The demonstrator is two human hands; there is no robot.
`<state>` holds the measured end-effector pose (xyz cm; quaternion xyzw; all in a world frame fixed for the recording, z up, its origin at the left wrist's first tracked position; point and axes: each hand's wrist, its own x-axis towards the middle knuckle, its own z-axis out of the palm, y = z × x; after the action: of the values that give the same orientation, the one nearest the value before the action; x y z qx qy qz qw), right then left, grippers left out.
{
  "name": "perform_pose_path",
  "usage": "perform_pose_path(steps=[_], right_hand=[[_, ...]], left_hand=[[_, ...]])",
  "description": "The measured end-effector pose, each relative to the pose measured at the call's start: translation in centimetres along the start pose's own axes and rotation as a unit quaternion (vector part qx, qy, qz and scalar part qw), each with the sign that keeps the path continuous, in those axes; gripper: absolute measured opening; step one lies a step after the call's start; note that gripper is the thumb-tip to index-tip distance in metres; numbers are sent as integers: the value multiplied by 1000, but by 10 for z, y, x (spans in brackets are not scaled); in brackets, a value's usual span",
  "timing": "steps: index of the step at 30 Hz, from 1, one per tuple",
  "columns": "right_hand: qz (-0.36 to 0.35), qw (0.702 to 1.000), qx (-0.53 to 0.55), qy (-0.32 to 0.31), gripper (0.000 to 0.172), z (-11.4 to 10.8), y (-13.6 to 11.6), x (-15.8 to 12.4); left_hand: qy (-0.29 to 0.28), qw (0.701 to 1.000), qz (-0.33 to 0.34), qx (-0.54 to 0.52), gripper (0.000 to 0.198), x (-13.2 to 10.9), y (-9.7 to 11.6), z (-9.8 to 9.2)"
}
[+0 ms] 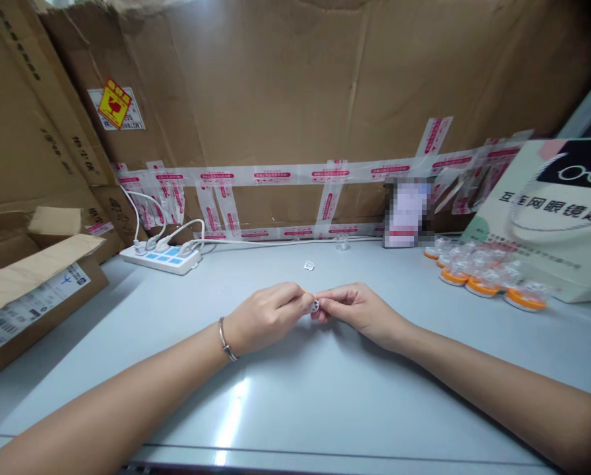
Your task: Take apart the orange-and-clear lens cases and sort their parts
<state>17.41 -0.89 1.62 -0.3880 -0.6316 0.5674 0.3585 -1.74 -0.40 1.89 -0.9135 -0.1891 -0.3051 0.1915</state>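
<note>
My left hand (270, 313) and my right hand (362, 310) meet above the middle of the table, fingertips closed around one small white plastic part (315, 305). A bit of orange shows at the left fingertips; the fingers cover most of what is held. Beyond my hands, a small flat white plastic piece (309, 266) lies on the table. Farther back stands a small clear plastic piece (342, 243). At the right are several clear-topped pieces with orange and white bases (483, 287), grouped in rows.
A white power strip (161, 258) with plugged-in cables sits at the back left. An opened cardboard box (43, 290) occupies the left side. A phone (408, 214) leans on the taped cardboard wall (276, 86). A paper bag (547, 224) stands at the right.
</note>
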Motion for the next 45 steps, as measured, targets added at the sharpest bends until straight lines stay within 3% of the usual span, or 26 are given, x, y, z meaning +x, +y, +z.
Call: perform_pose_path(steps=[6,15,23,32,36,41,45], right_hand=[[-1,1000,22,18,30,1,2,0],[17,995,70,71,32,9,6,2],[17,994,68,87,30,13,4,2],[11,996,58,71,31,9,2,0],[5,998,-4,61,32,6,3,-1],[-37,996,-61,56,27,8,3,-4],[-87,985,-123,87,23,12,2,-6]], left_hand=[[-2,999,-39,-16,17,1,-1,0],[-66,996,-20,58,17,3,10,-5],[-77,981,-161,-79,12,8,12,-6],[-48,989,-127,-55,13,5,11,-5],[-41,993,-100,-34,12,4,11,-4],[-51,996,-74,5,13,4,14,-4],[-46,997,-55,32,13,4,17,-5]])
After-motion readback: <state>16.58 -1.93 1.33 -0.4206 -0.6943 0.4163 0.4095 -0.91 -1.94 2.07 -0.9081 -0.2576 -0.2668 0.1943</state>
